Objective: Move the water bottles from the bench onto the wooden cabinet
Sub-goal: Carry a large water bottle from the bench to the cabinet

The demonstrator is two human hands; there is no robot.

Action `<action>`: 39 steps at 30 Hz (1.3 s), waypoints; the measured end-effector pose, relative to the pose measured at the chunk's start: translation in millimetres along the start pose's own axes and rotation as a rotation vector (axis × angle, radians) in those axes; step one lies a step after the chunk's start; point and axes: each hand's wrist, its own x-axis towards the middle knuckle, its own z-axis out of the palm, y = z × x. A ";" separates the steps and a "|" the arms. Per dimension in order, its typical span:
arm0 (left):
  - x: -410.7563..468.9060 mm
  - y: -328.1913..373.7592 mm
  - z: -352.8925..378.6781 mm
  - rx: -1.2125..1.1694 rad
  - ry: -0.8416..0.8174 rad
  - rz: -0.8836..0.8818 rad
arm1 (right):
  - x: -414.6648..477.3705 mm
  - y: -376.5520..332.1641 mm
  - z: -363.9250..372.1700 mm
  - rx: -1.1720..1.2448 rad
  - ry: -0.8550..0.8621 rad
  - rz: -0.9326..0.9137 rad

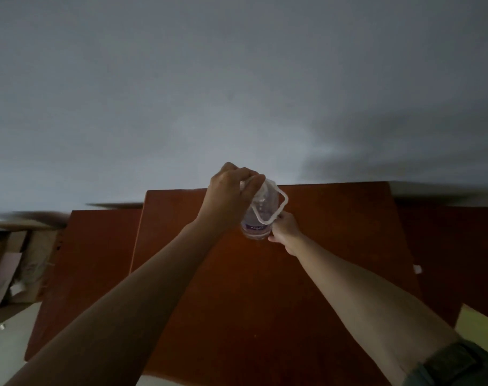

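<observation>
Grey wall point(237, 79) filling the upper half, cardboard boxes point(12, 263) stacked at the left, pale floor point(6, 338) below them, small white scraps point(0, 326) on it, yellow-green sheet point(479, 327) at the lower right edge

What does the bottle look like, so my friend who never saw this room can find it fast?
Look at the big reddish-brown wooden cabinet against the grey wall. Over its top two hands meet: the left hand grips from above, the right hand holds the side. Between them is the water bottle, the only see-through thing, with a purple label and a white loop handle.
</observation>
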 end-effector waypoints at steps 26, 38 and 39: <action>-378.3 -176.3 -138.2 0.288 -0.061 -0.736 | -219.1 11.4 150.7 -1.545 -0.350 -0.682; -809.4 -226.7 -198.7 0.142 0.270 -1.284 | -489.3 167.0 466.8 -1.944 -0.842 -1.277; -843.2 -227.0 -199.8 0.140 0.298 -1.329 | -514.6 183.3 491.0 -1.964 -0.883 -1.336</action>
